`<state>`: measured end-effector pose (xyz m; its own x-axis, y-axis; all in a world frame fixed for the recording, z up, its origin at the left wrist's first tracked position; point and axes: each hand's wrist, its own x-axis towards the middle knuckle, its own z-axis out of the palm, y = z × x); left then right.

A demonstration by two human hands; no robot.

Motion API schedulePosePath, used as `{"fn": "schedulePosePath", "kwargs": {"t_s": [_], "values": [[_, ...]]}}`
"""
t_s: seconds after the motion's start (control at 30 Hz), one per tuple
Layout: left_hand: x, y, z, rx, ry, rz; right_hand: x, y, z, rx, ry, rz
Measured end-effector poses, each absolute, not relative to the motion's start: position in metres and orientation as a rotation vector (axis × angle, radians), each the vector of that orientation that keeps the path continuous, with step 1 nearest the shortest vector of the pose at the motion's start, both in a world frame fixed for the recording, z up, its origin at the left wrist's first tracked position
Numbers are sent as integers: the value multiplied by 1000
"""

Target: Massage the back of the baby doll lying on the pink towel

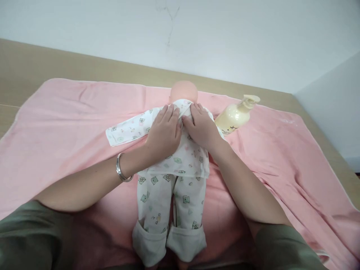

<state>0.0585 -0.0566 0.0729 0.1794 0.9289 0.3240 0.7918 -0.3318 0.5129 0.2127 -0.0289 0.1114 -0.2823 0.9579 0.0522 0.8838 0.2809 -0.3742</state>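
A baby doll (184, 91) lies with its head toward the wall, wearing a white wrap-front shirt (194, 162) with small animal prints. Matching trousers (185, 202) have their cuffs folded up. My left hand (164, 131) rests on the doll's upper chest, fingers stretched out beside the overlapping neckline. Flat against the other side of the chest lies my right hand (203, 126), its thumb near the crossing of the collar. One sleeve (128, 129) spreads out to the left; the other is mostly hidden behind my right hand and forearm.
A pale yellow pump bottle (233, 117) leans to the right of the doll. Under everything is a pink blanket (81, 112), wrinkled at the right, over a wooden surface (112, 69). A white wall (213, 41) stands behind.
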Motion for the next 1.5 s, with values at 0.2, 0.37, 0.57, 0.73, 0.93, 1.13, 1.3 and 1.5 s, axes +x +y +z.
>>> {"fn": "schedulePosePath", "kwargs": {"t_s": [0.2, 0.37, 0.57, 0.73, 0.93, 1.13, 1.3, 1.5], "values": [[46, -28, 80, 2079, 1677, 826, 202, -55, 110, -1696, -2320, 176], [45, -25, 75, 2115, 1712, 905, 204, -59, 114, -1648, -2361, 218], [60, -56, 73, 2225, 1652, 917, 216, -23, 102, -1636, -2255, 359], [50, -35, 78, 2078, 1684, 824, 204, -55, 110, -1681, -2313, 152], [44, -20, 65, 2019, 1698, 1015, 208, -51, 111, -1601, -2316, 209], [46, -24, 59, 2035, 1704, 1075, 215, -22, 95, -1639, -2252, 314], [45, -24, 63, 2040, 1711, 1052, 213, -27, 94, -1629, -2253, 296], [54, -44, 67, 2157, 1714, 996, 220, -22, 98, -1569, -2332, 301]]}}
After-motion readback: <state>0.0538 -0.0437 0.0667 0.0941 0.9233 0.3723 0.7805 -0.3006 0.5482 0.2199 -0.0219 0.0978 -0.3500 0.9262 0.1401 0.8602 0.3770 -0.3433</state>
